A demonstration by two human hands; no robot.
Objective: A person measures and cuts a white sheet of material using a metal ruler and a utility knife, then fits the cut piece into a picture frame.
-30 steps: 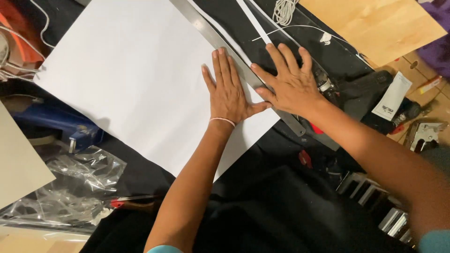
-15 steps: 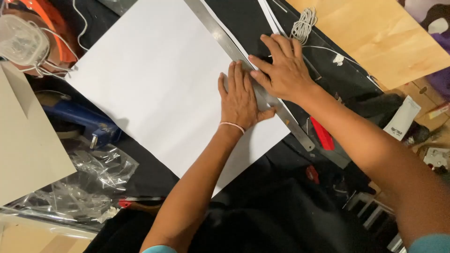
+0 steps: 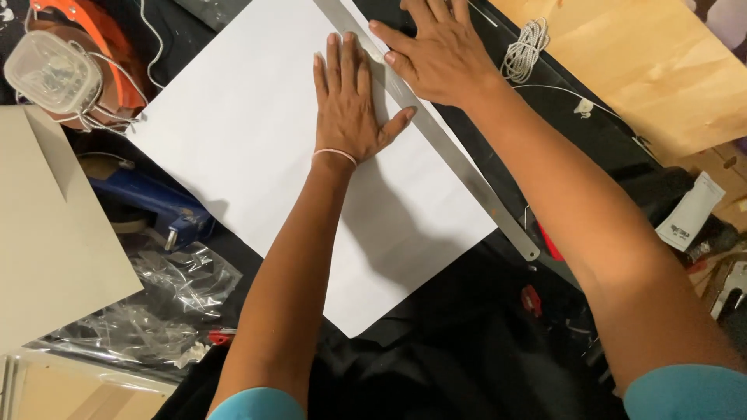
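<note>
Count: two hands, the left hand (image 3: 348,105) and the right hand (image 3: 436,50), both flat with fingers spread. One white paper sheet (image 3: 257,163). One long metal ruler (image 3: 459,171). One coil of white cord (image 3: 525,50). One wooden board (image 3: 646,70). One clear plastic container (image 3: 50,70). One grey card sheet (image 3: 47,233). One blue tool (image 3: 152,202). One small white packet (image 3: 689,210).

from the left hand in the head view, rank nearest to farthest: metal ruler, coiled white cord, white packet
From the left hand:
1. Metal ruler, just right of its thumb.
2. Coiled white cord, upper right, past the right hand.
3. White packet, far right edge.
</note>
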